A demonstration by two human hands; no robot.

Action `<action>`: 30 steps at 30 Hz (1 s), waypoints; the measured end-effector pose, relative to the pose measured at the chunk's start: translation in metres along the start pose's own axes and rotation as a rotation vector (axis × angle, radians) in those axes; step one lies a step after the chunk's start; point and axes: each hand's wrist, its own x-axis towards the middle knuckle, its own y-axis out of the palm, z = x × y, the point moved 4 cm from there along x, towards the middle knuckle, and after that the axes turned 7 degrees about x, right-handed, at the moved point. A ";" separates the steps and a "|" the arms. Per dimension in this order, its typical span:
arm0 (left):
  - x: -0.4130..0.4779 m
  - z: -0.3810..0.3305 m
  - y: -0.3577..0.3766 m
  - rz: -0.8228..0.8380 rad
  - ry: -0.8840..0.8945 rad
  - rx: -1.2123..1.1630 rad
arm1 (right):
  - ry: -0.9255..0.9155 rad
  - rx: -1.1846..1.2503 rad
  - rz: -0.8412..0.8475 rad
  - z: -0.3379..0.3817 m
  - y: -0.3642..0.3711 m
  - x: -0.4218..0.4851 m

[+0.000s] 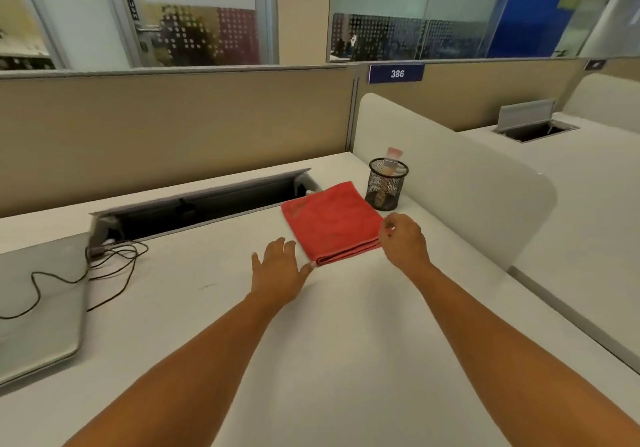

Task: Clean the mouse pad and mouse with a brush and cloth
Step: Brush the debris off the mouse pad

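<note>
Two hands flank the cloth [332, 221]: left hand [278, 270] fingers spread, right hand [403, 235] fingers curled at its corner, grip unclear. Hasty lifting could topple the nearby cup [399, 183] holding the brush [393, 155].

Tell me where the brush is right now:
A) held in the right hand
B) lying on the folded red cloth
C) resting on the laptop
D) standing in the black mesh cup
D: the brush stands bristles-up in the black mesh cup, just behind the red cloth.
</note>
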 end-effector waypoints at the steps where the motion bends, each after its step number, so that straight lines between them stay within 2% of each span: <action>1: 0.010 -0.004 0.003 -0.018 0.011 0.001 | -0.024 -0.021 -0.016 0.001 -0.003 0.017; 7: 0.052 -0.009 0.017 -0.078 0.048 0.005 | -0.097 -0.186 -0.143 0.010 -0.010 0.107; 11: 0.051 -0.005 0.030 -0.070 0.050 0.062 | -0.107 -0.191 -0.174 0.014 -0.010 0.154; 21: 0.051 0.000 0.038 -0.129 0.021 0.068 | 0.105 -0.457 0.086 -0.004 0.006 0.209; 25: 0.050 -0.002 0.038 -0.127 0.021 0.051 | 0.046 -0.470 -0.089 -0.005 0.001 0.204; 30: 0.049 -0.002 0.036 -0.118 0.021 0.061 | -0.081 -0.342 -0.237 0.007 0.000 0.200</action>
